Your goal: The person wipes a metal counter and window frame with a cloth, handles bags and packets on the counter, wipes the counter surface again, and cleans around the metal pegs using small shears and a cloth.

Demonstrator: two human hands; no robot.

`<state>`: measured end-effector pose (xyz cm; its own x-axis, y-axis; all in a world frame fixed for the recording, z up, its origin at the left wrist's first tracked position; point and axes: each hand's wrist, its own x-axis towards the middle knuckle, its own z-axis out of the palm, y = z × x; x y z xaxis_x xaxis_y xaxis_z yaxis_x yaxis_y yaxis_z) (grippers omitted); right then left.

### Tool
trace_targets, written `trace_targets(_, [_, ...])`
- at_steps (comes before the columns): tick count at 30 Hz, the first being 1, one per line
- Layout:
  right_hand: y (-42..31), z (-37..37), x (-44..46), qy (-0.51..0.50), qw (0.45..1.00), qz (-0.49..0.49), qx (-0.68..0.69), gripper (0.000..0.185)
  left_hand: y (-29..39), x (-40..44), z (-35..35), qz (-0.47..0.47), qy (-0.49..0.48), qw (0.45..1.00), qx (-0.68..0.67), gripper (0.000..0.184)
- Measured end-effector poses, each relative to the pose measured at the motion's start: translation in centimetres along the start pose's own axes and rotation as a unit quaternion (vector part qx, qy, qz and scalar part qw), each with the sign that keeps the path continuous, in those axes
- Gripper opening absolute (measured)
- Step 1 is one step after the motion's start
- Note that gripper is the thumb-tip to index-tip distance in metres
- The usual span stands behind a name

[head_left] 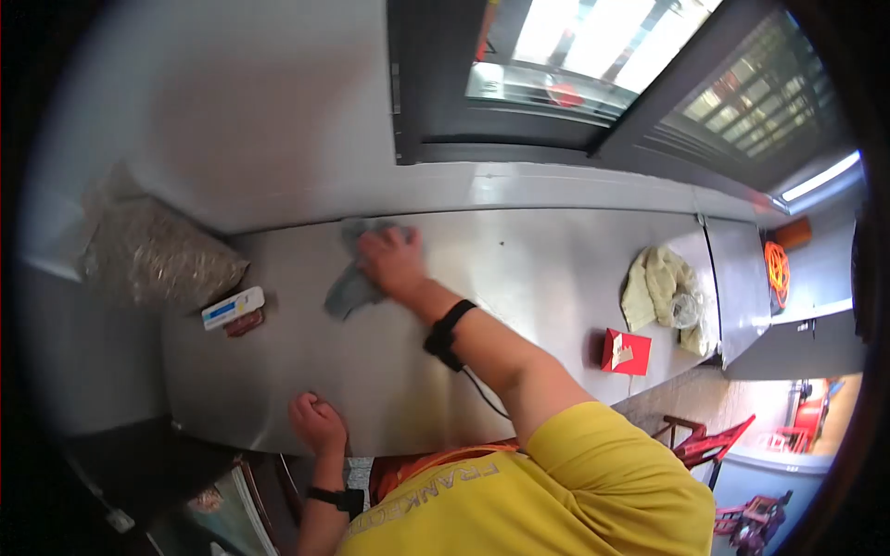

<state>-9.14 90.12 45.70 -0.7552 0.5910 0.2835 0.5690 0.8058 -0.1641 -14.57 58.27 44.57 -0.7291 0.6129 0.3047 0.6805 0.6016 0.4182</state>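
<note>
My right hand (394, 264) presses down on a grey-green cloth (352, 293) near the back edge of the metal table (445, 371). Its fingers are bent over the bunched cloth, somewhat smeared by motion, and part of the cloth spreads out toward the front left. At the table's front edge rests my left hand (318, 424), curled into a loose fist with nothing visible in it. Both wrists wear black bands, and a thin cable hangs from the right one.
On the left stand a large clear bag (162, 250) of brownish material, a white-and-blue box (234, 309) and a small dark red packet (245, 324). To the right are a red box (626, 353) and a pale yellow cloth (660, 278). A window (584, 56) is behind.
</note>
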Motion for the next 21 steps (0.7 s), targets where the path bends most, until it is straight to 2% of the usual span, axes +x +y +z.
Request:
trace_targets(2, [7.3, -1.2, -1.8, 0.019, 0.99, 0.138, -0.022, 0.036, 0.5, 0.0, -0.5, -0.036, -0.014, 0.999, 0.006, 0.01])
trace_targets(4, [13.8, -5.5, -5.9, 0.026, 0.979, 0.201, -0.026, 0.037, 1.0, 0.4, -1.0, -0.027, -0.02, 0.999, 0.001, 0.008])
trace_targets(5, [17.1, -5.4, -8.3, 0.043, 0.961, 0.254, -0.1, 0.037, 1.2, 0.6, -1.0, -0.024, -0.02, 1.0, -0.004, 0.006])
trace_targets(7, [21.8, -8.0, -12.3, 0.004, 0.904, 0.405, -0.139, 0.041, 1.2, 0.6, -1.0, -0.013, -0.015, 1.0, 0.015, 0.006])
trace_targets(8, [22.6, -9.3, -13.4, -0.017, 0.868, 0.476, -0.141, 0.042, 1.2, 0.7, -1.0, -0.008, -0.008, 0.999, 0.036, 0.006])
trace_targets(11, [20.4, -10.0, -12.8, -0.026, 0.836, 0.535, -0.12, 0.048, 1.3, 0.5, -1.2, -0.007, -0.019, 0.999, 0.05, 0.005])
trace_targets(13, [12.5, -9.2, -10.0, 0.025, 0.918, 0.394, -0.037, 0.06, 1.5, 0.6, -1.3, -0.01, -0.022, 0.998, 0.062, 0.005])
trace_targets(14, [8.4, -6.9, -9.3, 0.041, 0.962, 0.267, -0.023, 0.062, 1.6, 0.5, -1.3, -0.012, -0.029, 0.997, 0.07, 0.005])
trace_targets(15, [4.0, -5.3, -9.0, 0.007, 0.981, 0.191, 0.02, 0.062, 1.3, 0.4, -1.0, -0.007, -0.031, 0.997, 0.073, 0.005])
trace_targets(16, [0.1, -5.0, -8.7, -0.03, 0.991, 0.097, 0.083, 0.059, 0.8, 0.3, -0.6, 0.004, -0.011, 0.998, 0.064, 0.005])
trace_targets(17, [-3.3, -4.8, -8.4, -0.053, 0.995, 0.017, 0.083, 0.052, 0.6, 0.3, -0.3, 0.015, 0.007, 0.998, 0.054, 0.005])
trace_targets(19, [-6.8, -3.2, -9.4, -0.053, 0.983, -0.131, 0.12, 0.044, 0.7, 0.4, -0.3, 0.024, -0.002, 0.999, 0.048, 0.006])
trace_targets(21, [-4.4, -2.5, -10.7, -0.044, 0.984, -0.12, 0.124, 0.038, 0.4, 0.2, -0.7, 0.035, -0.022, 0.998, 0.046, 0.006])
